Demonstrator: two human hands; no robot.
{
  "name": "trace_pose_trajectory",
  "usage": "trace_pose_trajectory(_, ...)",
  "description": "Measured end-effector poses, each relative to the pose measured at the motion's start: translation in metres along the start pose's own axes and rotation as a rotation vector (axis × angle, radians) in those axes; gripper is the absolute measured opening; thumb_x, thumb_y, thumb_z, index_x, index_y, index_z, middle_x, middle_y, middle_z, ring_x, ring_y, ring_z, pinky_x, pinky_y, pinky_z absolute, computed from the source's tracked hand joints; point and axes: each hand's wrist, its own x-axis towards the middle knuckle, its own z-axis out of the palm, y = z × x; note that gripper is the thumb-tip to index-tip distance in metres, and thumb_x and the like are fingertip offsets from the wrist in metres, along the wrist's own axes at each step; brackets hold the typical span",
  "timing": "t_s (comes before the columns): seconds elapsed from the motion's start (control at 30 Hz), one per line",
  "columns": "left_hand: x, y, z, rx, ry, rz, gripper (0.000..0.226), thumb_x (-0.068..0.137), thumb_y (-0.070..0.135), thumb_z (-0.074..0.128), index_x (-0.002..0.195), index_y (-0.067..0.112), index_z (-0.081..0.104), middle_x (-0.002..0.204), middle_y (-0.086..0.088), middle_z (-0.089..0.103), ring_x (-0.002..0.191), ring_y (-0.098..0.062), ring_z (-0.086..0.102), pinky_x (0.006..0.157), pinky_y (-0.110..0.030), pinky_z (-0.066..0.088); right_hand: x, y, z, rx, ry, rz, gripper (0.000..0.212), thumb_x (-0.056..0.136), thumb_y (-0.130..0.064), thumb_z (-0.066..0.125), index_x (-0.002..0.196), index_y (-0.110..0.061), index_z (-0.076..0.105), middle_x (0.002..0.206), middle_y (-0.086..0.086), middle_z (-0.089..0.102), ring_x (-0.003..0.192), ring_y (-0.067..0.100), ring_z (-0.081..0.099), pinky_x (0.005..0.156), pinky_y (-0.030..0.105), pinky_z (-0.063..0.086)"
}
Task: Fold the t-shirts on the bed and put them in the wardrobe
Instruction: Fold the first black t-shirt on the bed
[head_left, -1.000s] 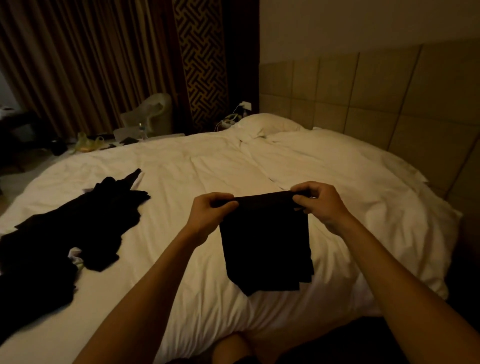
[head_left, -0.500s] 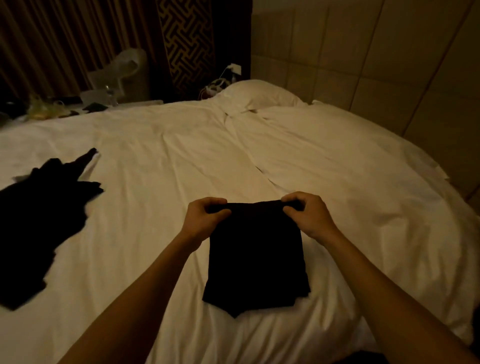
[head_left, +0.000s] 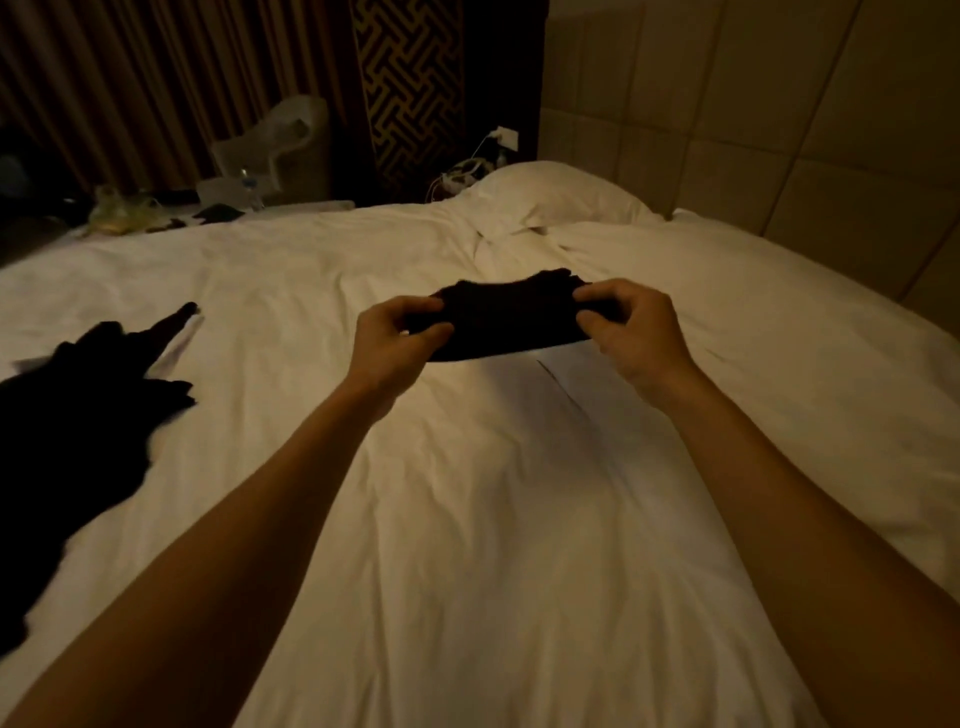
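Head: t-shirt (head_left: 511, 317) between both grips (head_left: 400, 338) (head_left: 628, 332)

I see the folded t-shirt (head_left: 511, 317) over the middle of the bed (head_left: 467, 519), held between the left hand (head_left: 395, 338) and the right hand (head_left: 628, 332). The heap of t-shirts (head_left: 88, 405) lies on the bed at the left. The pillow (head_left: 556, 195) lies at the far end, behind the hands.

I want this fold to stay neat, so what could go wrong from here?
1. The left hand and right hand pinch the folded t-shirt only at its ends, over the bed; its middle might sag and the layers slip apart.
2. Black cloth in dim light may hide uneven edges.
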Motion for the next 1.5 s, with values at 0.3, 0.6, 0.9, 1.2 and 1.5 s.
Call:
trace_pose_trajectory(0.3,-0.096,-0.141,0.027,0.264,-0.389,-0.428,0.031,0.084,0.017,0.078,0.113,0.018,0.068,0.099,-0.004,0.066,0.084,-0.016,0.067,0.07,-0.024,0.057,-0.109,0.141,0.008,-0.352,-0.257,0.425,0.022,0.084,-0.016,0.071,0.103,-0.026,0.073,0.111,-0.002,0.072,0.105,0.017,0.066,0.094,0.027,0.049)
trace_pose_trajectory(0.6,-0.118,-0.146,0.031,0.373,-0.43,-0.432,0.034,0.084,0.025,0.079,0.116,0.023,0.064,0.101,-0.003,0.065,0.084,-0.015,0.067,0.063,-0.017,0.051,-0.139,0.155,0.002,-0.422,-0.25,0.433,0.023,0.086,-0.016,0.071,0.108,-0.022,0.071,0.112,0.0,0.071,0.103,0.019,0.065,0.086,0.022,0.044)
trace_pose_trajectory(0.9,-0.141,-0.111,0.019,0.787,-0.489,-0.218,0.057,0.084,0.049,0.073,0.131,0.02,0.056,0.127,-0.007,0.047,0.101,-0.023,0.056,0.089,-0.029,0.047,-0.168,0.096,-0.01,-0.592,-0.179,0.244,0.042,0.084,-0.022,0.072,0.125,-0.015,0.064,0.127,0.013,0.058,0.114,0.031,0.058,0.097,0.038,0.049)
trace_pose_trajectory(1.2,-0.154,-0.062,-0.068,0.73,-0.369,-0.114,0.057,0.082,0.045,0.077,0.129,0.018,0.058,0.129,-0.009,0.05,0.106,-0.022,0.06,0.092,-0.034,0.051,-0.186,-0.008,0.038,-0.501,-0.31,0.048,0.046,0.09,-0.029,0.07,0.132,-0.013,0.059,0.134,0.007,0.055,0.119,0.022,0.055,0.095,0.023,0.04)
trace_pose_trajectory(1.5,-0.186,-0.093,-0.245,0.868,-0.235,-0.219,0.059,0.086,0.044,0.074,0.134,0.018,0.055,0.133,-0.009,0.051,0.112,-0.025,0.058,0.094,-0.035,0.049,-0.228,-0.08,0.196,-0.482,-0.597,-0.106,0.049,0.094,-0.034,0.065,0.138,-0.017,0.053,0.143,0.002,0.05,0.13,0.02,0.048,0.103,0.023,0.033)
